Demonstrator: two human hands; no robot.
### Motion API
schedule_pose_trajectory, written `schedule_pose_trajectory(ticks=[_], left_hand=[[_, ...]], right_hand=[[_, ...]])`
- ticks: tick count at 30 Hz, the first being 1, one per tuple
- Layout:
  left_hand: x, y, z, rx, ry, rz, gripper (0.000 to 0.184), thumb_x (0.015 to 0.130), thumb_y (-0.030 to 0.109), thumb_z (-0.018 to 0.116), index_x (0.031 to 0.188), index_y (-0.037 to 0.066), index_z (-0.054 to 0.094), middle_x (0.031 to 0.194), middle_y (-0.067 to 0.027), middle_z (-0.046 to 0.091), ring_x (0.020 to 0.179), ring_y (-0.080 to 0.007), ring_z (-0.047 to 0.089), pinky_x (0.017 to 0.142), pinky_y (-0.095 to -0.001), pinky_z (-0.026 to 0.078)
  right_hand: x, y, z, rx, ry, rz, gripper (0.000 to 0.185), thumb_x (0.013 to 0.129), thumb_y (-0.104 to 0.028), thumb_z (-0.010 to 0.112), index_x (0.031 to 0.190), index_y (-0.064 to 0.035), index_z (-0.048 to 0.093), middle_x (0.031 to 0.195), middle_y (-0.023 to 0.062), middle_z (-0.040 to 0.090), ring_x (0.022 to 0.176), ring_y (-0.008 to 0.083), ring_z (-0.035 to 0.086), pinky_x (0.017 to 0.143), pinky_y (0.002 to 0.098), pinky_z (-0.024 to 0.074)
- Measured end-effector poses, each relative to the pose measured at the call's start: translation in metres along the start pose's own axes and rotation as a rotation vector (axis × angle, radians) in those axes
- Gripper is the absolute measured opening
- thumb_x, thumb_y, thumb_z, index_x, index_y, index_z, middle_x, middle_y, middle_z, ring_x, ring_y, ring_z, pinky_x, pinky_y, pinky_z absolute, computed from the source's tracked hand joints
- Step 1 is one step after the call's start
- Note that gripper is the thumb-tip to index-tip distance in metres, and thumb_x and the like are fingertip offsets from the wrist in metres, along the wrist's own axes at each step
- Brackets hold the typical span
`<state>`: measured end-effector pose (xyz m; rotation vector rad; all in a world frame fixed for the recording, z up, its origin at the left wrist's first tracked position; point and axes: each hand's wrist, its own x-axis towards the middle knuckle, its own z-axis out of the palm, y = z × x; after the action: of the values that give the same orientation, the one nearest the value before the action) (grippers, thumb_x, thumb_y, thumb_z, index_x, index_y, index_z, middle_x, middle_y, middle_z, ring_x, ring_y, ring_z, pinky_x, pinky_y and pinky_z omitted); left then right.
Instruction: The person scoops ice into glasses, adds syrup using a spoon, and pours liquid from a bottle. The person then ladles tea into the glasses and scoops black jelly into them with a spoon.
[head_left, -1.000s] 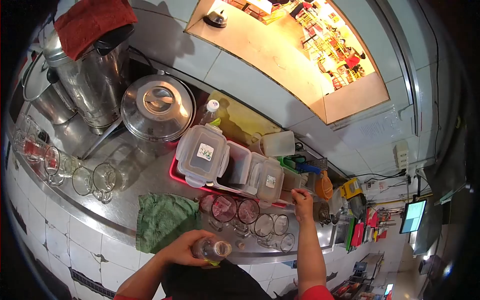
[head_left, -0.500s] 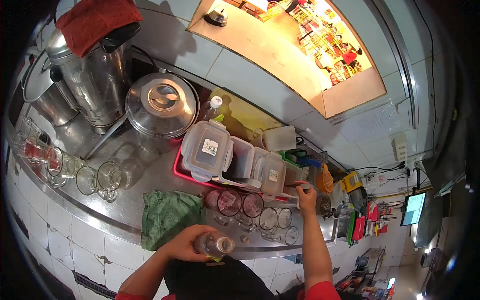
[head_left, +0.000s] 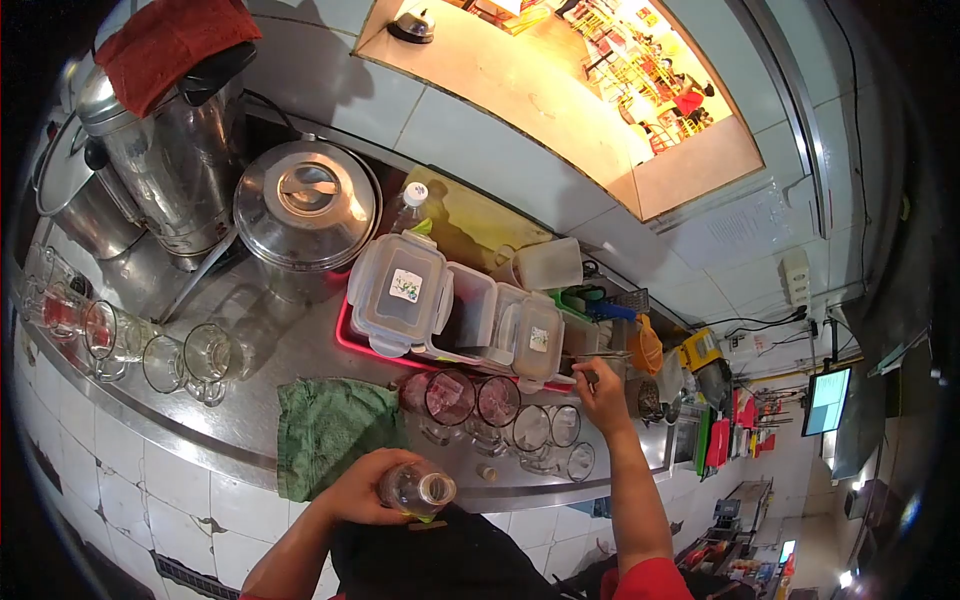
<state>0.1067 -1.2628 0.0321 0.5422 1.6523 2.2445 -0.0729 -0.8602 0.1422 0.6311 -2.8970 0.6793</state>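
My left hand [head_left: 368, 487] is wrapped round a clear uncapped bottle [head_left: 415, 487], its open mouth facing up, in front of the counter's edge. A small cap [head_left: 487, 472] lies on the steel counter to its right. My right hand [head_left: 602, 392] is closed in a pinch beside the lidded plastic containers [head_left: 398, 290]; a thin metal utensil [head_left: 600, 356] shows at its fingertips, and its grip is partly hidden. Between the hands stand glass mugs, some with pink contents [head_left: 450, 395] and some with pale contents [head_left: 532, 428]. A green cloth [head_left: 325, 430] lies left of the mugs.
Empty glass mugs [head_left: 207, 352] stand at the left, near a lidded steel pot [head_left: 307, 205] and a steel urn [head_left: 175, 150] topped by a red cloth [head_left: 170, 45]. An orange strainer [head_left: 648, 345] is at the right. Behind, a bell [head_left: 412, 26] sits on the pass-through ledge.
The thin utensil at my right fingertips shows more clearly now, and my right hand has shifted slightly beside the containers. My left hand still holds the bottle. The view has shifted a little.
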Motion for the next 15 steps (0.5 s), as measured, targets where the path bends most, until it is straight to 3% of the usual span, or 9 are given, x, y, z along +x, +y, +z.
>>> schedule_pose_trajectory(ticks=[2,4,10,12,15], left_hand=[[-0.002,-0.004,0.0,-0.005,0.004,-0.014,0.072,0.069,0.02,0.093,0.131,0.007,0.06,0.126,-0.0096,0.067,0.118,-0.0219,0.065,0.103,-0.039,0.05],[-0.003,-0.005,0.0,-0.012,0.007,-0.029,0.073,0.068,0.02,0.094,0.131,0.007,0.06,0.126,-0.0098,0.067,0.118,-0.0221,0.065,0.103,-0.0392,0.05],[0.002,-0.003,0.001,-0.016,0.005,-0.009,0.073,0.067,0.02,0.093,0.131,0.006,0.061,0.126,-0.0102,0.067,0.117,-0.0227,0.065,0.103,-0.0401,0.05],[0.002,-0.005,0.002,-0.023,-0.009,-0.003,0.077,0.067,0.024,0.092,0.134,0.006,0.059,0.125,-0.0122,0.069,0.117,-0.0288,0.066,0.101,-0.0403,0.05],[0.006,0.009,0.003,-0.061,-0.015,-0.027,0.072,0.068,0.019,0.093,0.131,0.006,0.06,0.126,-0.0101,0.067,0.118,-0.0221,0.065,0.103,-0.0394,0.05]], right_hand=[[-0.004,-0.001,-0.005,-0.032,-0.03,-0.001,0.009,0.094,-0.007,0.068,0.102,-0.0034,0.068,0.095,0.011,0.07,0.072,0.0236,0.066,0.057,0.0305,0.0484],[-0.008,-0.006,-0.012,-0.226,-0.043,-0.076,0.014,0.089,-0.006,0.073,0.102,-0.0027,0.068,0.091,0.0131,0.069,0.077,0.0334,0.068,0.073,0.0403,0.0539],[-0.016,-0.011,-0.022,-0.46,-0.002,-0.312,0.025,0.086,-0.005,0.075,0.109,-0.0003,0.066,0.086,0.0115,0.068,0.074,0.0286,0.067,0.066,0.0367,0.0503],[-0.024,-0.016,-0.026,-0.475,0.016,-0.287,0.028,0.085,-0.004,0.075,0.111,-0.0005,0.065,0.087,0.012,0.068,0.074,0.0294,0.066,0.066,0.0378,0.0503],[-0.031,-0.017,-0.026,-0.47,0.037,-0.266,0.031,0.084,-0.002,0.075,0.114,-0.0006,0.065,0.089,0.0131,0.067,0.074,0.0311,0.063,0.066,0.0396,0.0502]])
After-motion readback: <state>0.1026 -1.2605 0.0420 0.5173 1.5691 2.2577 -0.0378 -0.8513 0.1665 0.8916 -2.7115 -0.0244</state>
